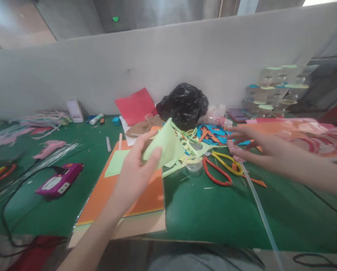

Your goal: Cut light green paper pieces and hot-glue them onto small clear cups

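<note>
A person at a green craft table [202, 214] holds a light green sheet of paper [164, 145] above a stack of orange sheets [146, 199], the landmark at the near edge. The left hand [136, 169] rises over that stack, thumb on the near face of the paper and fingers behind it, pinching the sheet so that it bends into a loose cone. A second, flat green piece [116, 162] lies on the stack's far left corner.

To the right of the stack, the right hand [249, 145] reaches out with fingers spread, holding nothing; its fingertips hover by a small pink object [233, 147], blurred, possibly a glue stick. Just below that hand lie scissors [219, 169] with red and yellow handles, and a thin clear rod [260, 210] runs from there toward the near edge. Green trimmings [185, 156] are heaped between the stack and the scissors.

The step in hand appears to be shaping the green sheet while the free hand fetches a tool. The next move seems to call for closing the right fingers on that tool without loosening the left pinch.

Left of the stack sits a magenta glue gun [59, 182] with its cord. Beyond the stack lie blue and orange scraps [213, 136], a red sheet [136, 106] and a black bag [184, 103] against the white partition [168, 64].
</note>
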Motion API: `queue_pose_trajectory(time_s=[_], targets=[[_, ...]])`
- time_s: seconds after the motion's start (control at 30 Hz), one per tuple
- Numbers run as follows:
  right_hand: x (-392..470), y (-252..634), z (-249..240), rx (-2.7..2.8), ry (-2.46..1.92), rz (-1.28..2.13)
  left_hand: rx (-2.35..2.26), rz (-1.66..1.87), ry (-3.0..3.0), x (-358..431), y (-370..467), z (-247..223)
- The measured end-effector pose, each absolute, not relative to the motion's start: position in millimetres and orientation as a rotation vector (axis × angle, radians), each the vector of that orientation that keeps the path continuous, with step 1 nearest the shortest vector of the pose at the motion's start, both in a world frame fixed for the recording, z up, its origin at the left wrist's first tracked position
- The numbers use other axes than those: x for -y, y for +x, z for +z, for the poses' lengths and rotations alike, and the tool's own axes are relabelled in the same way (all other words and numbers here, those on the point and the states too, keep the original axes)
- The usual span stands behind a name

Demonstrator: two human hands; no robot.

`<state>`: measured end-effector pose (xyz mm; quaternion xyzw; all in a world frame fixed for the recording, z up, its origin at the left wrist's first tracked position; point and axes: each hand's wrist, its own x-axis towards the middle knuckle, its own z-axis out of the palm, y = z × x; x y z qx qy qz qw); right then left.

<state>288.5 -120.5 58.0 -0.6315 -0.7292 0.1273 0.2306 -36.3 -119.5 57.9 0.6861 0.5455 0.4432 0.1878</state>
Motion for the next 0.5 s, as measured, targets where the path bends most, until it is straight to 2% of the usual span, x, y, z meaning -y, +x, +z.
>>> queue_pose_trajectory(time_s=[0.2,0.27,0.5], targets=[[103.0,205.0,50.1,1.559,-1.331,1.091,-1.062,1.083,1.635,94.9,10.7,72.2],[96.3,198.4,49.3,1.426,-1.249,1.136,-1.006,1.054,1.612,83.1,20.9,72.5],[75.3,208.9,26.5,1.332,-1.171,0.984,-0.845,1.053,1.489,57.9,43.0,51.8]])
